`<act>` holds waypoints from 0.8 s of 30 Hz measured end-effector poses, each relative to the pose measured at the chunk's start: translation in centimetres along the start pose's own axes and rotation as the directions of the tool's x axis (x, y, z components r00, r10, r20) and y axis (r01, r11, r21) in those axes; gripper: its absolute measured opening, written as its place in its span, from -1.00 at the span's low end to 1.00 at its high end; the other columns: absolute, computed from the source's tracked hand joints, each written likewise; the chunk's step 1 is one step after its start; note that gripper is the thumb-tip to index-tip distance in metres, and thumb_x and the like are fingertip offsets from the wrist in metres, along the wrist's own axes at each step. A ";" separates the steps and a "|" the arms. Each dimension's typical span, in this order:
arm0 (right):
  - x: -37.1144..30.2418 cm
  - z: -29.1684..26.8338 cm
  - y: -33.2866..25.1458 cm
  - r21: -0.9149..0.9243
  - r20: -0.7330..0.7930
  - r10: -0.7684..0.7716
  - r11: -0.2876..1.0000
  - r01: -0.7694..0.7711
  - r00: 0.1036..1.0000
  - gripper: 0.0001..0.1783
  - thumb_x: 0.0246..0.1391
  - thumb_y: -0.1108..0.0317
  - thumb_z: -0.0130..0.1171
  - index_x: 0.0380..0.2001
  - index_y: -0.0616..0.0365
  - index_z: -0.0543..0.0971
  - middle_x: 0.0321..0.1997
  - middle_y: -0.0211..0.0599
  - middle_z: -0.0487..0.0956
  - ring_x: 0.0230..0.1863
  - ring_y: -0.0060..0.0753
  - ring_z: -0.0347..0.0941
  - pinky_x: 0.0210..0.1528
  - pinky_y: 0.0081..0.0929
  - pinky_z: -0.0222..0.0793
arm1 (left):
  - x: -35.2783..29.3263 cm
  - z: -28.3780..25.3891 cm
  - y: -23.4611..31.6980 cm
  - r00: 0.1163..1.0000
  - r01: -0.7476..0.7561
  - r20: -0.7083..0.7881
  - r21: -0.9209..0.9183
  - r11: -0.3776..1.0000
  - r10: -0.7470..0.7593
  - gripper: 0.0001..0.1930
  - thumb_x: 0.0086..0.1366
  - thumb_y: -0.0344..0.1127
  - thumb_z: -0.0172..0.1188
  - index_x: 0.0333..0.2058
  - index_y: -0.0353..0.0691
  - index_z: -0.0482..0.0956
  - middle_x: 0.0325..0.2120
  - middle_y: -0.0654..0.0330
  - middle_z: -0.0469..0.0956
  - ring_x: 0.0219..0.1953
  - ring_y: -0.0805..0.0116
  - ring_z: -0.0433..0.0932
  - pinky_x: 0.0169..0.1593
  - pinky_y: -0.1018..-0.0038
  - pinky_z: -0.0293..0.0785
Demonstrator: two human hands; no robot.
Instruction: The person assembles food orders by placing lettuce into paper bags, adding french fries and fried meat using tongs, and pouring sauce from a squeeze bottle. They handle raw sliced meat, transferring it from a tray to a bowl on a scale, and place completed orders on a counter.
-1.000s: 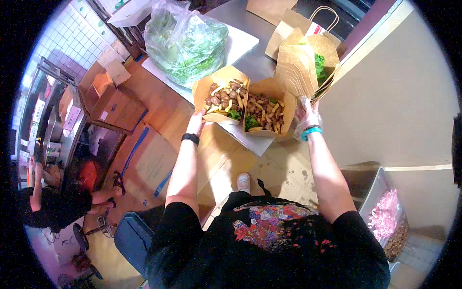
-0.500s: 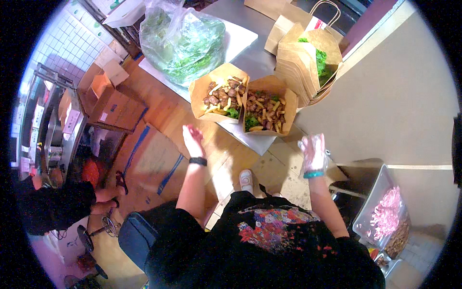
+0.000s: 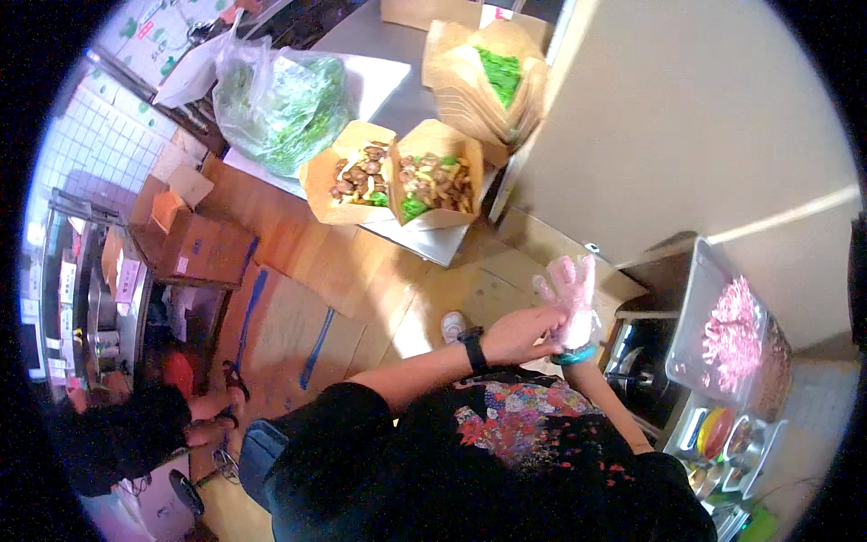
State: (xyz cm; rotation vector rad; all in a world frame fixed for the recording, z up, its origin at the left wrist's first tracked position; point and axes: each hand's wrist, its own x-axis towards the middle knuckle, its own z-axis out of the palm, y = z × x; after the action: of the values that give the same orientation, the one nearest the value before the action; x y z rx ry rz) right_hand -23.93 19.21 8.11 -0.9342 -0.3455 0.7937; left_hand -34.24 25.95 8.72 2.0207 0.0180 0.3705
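My right hand (image 3: 569,287) wears a thin clear plastic glove (image 3: 581,334), its fingers spread and pointing away from me, a teal band at its wrist. Reaching across my body, my bare left hand (image 3: 528,336) closes at the glove's cuff and seems to pinch it. Beyond both hands, side by side at the table corner, two open brown paper boxes, a left one (image 3: 318,194) and a right one (image 3: 463,172), hold browned meat chunks, fries and some greens. Farther right stands a stack of brown paper boxes (image 3: 456,90) with lettuce (image 3: 499,74) in the top one.
A clear bag of leafy greens (image 3: 284,113) lies on a white board (image 3: 379,81) on the metal table. At right, a clear tub (image 3: 686,339) holds pink shredded stuff beside small containers (image 3: 722,438). Another person (image 3: 126,434) is at far left, near a cardboard box (image 3: 203,246).
My left hand has swung right, from apart to the glove cuff on my right hand. My right hand's fingers have spread. The view has shifted, showing more of the right side.
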 end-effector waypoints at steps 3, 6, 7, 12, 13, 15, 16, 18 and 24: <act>-2.5 -3.3 -2.8 0.030 -0.142 -0.045 0.998 0.050 0.989 -0.32 0.07 0.08 -0.15 0.19 -0.16 -0.17 0.25 -0.15 -0.09 0.23 -0.02 -0.10 0.14 0.03 -0.07 | 1.3 3.5 1.7 0.983 -0.082 0.167 -0.002 0.997 0.082 -0.83 0.10 -0.28 -0.01 -0.39 -0.24 0.37 -0.44 0.02 0.44 -0.36 0.02 0.42 -0.28 0.26 0.36; -5.7 -7.4 -5.5 0.131 -0.175 0.039 0.991 -0.016 0.984 -0.30 0.05 -0.06 -0.19 0.19 -0.16 -0.13 0.25 -0.21 -0.09 0.24 -0.05 -0.14 0.14 0.04 -0.06 | 2.2 8.8 3.9 0.949 -0.168 0.278 0.047 0.985 0.148 -0.85 0.11 -0.30 -0.04 -0.40 -0.24 0.39 -0.47 0.03 0.45 -0.40 0.03 0.43 -0.32 0.26 0.37; -6.9 -9.1 -6.7 0.229 -0.209 0.087 0.973 -0.038 0.974 -0.27 0.03 -0.11 -0.18 0.19 -0.16 -0.13 0.26 -0.21 -0.10 0.24 -0.05 -0.16 0.14 0.04 -0.07 | 2.7 10.7 5.1 0.938 -0.199 0.296 0.030 0.979 0.182 -0.85 0.11 -0.30 -0.04 -0.40 -0.24 0.40 -0.47 0.03 0.45 -0.41 0.03 0.44 -0.33 0.25 0.37; -12.1 -17.4 -9.4 -0.018 -0.586 -0.113 0.992 0.127 0.802 -0.32 0.02 -0.04 -0.10 0.15 0.04 0.06 0.22 -0.30 0.04 0.18 -0.25 -0.02 0.15 -0.21 -0.06 | 4.4 19.6 9.2 0.826 -0.209 0.499 -0.159 0.965 0.262 -0.86 0.11 -0.35 -0.02 -0.43 -0.28 0.44 -0.50 0.01 0.47 -0.44 0.11 0.47 -0.35 0.36 0.38; -14.3 -17.7 -11.5 -0.230 -0.554 -0.326 0.944 0.235 0.766 -0.55 0.10 0.18 -0.17 0.02 0.19 0.27 0.06 -0.25 0.29 0.08 -0.43 0.17 0.07 -0.44 0.13 | 4.5 20.7 10.7 0.797 -0.161 0.548 -0.211 0.964 0.253 -0.87 0.11 -0.36 -0.01 -0.43 -0.29 0.45 -0.52 0.01 0.47 -0.45 0.14 0.48 -0.35 0.40 0.38; -18.4 -18.9 -16.0 -0.534 -0.530 -0.446 0.836 0.126 0.721 -0.63 0.10 0.27 -0.14 -0.07 0.24 0.36 -0.01 -0.27 0.35 -0.02 -0.42 0.25 0.02 -0.54 0.16 | 4.5 24.1 12.1 0.741 -0.182 0.567 -0.344 0.921 0.359 -0.91 0.09 -0.41 0.02 -0.47 -0.31 0.43 -0.57 0.05 0.45 -0.51 0.23 0.46 -0.41 0.46 0.36; -20.5 -20.6 -16.3 -0.470 -0.582 -0.495 0.852 0.230 0.646 -0.64 0.09 0.27 -0.12 -0.09 0.25 0.37 -0.03 -0.28 0.36 -0.05 -0.45 0.27 -0.01 -0.56 0.18 | 4.6 25.8 13.3 0.688 -0.175 0.611 -0.384 0.907 0.392 -0.92 0.09 -0.42 0.02 -0.47 -0.31 0.42 -0.59 0.07 0.44 -0.53 0.28 0.45 -0.43 0.48 0.35; -24.2 -23.0 -17.2 -0.373 -0.654 -0.534 0.844 0.386 0.536 -0.64 0.08 0.27 -0.09 -0.11 0.27 0.38 -0.09 -0.32 0.41 -0.12 -0.52 0.31 -0.05 -0.57 0.22 | 4.8 28.8 15.5 0.604 -0.152 0.670 -0.436 0.887 0.433 -0.93 0.08 -0.43 0.02 -0.48 -0.31 0.39 -0.61 0.07 0.41 -0.55 0.26 0.42 -0.45 0.47 0.32; -33.7 -27.1 -20.0 -0.566 -0.724 -0.672 0.707 0.423 0.156 -0.71 0.07 0.36 -0.08 -0.16 0.29 0.39 -0.16 -0.28 0.44 -0.18 -0.48 0.37 -0.05 -0.51 0.25 | 6.6 34.0 19.2 0.449 -0.069 0.748 -0.517 0.853 0.489 -0.92 0.10 -0.41 0.01 -0.44 -0.30 0.39 -0.58 0.11 0.40 -0.58 0.31 0.39 -0.47 0.50 0.30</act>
State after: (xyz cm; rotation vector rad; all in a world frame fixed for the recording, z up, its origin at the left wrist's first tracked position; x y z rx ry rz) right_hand -21.67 -28.27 11.32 -1.2157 0.2369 -0.5802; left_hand -21.67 -11.35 12.98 1.5481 -0.9951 -0.4715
